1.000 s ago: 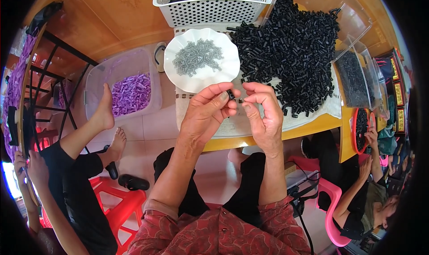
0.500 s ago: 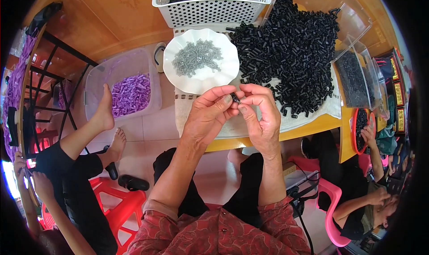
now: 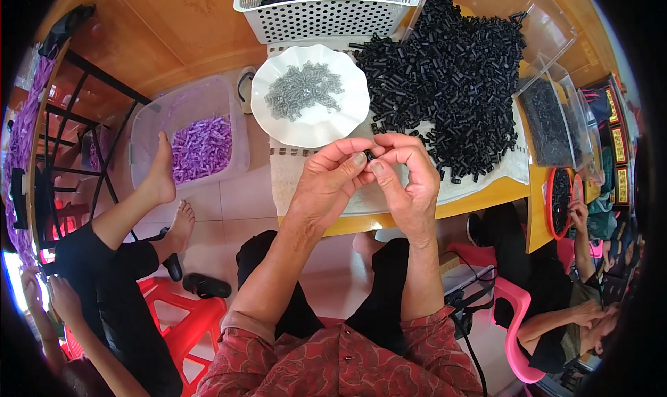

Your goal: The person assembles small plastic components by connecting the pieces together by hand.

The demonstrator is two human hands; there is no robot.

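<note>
My left hand (image 3: 325, 180) and my right hand (image 3: 405, 173) meet at the table's front edge, fingertips pinched together. Between them is a small black cylindrical piece (image 3: 369, 156), mostly covered by the thumbs and fingers; both hands grip it. Just beyond my left hand stands a white scalloped plate (image 3: 351, 122) bearing a heap of small clear, silvery pieces (image 3: 304, 91). A large pile of black cylindrical pieces (image 3: 445, 84) spreads over the cloth beyond my right hand.
A white perforated basket (image 3: 333, 23) of black pieces stands at the back. Clear bins (image 3: 556, 119) are at right. On the floor at left, a translucent tub (image 3: 236, 147) holds purple pieces (image 3: 201, 147). One person sits at each side; a red stool (image 3: 184, 327) is at left.
Both hands stay together at nearly the same spot. The fingers have shifted slightly around the black piece, which is now more covered.
</note>
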